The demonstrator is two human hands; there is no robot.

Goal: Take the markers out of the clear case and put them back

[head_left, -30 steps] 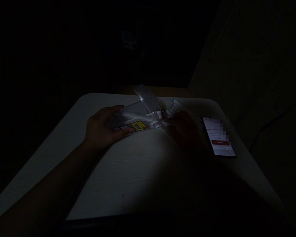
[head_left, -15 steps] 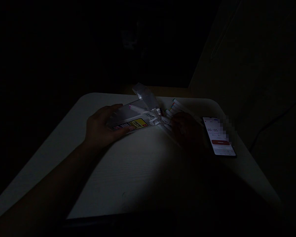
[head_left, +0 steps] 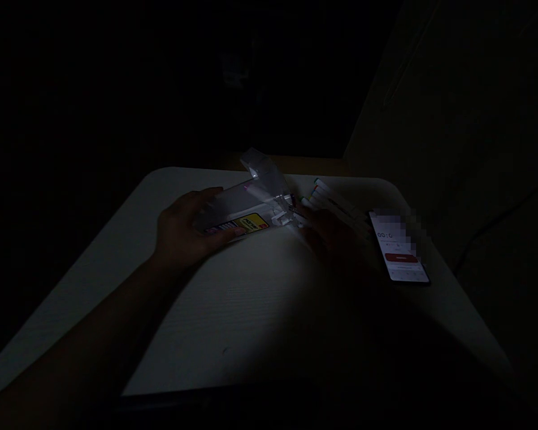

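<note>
A clear plastic case with a yellow-and-black label lies tilted on the table. My left hand grips its left end, thumb over the label's lower edge. The transparent flap stands up at the right end. Inside, a white marker with a purple tip reaches toward that opening. My right hand, in deep shadow, has its fingers closed at the opening around a white marker, mostly hidden. Several white markers with coloured ends lie beyond the right hand.
A lit phone showing a timer lies to the right on the white table. A dark edge crosses the near side. Behind the table it is almost black, and a cable hangs at the right.
My right hand drew back to the right from the opening, then returned to it. The purple-tipped marker has shifted slightly right inside the case. My left hand stays in place.
</note>
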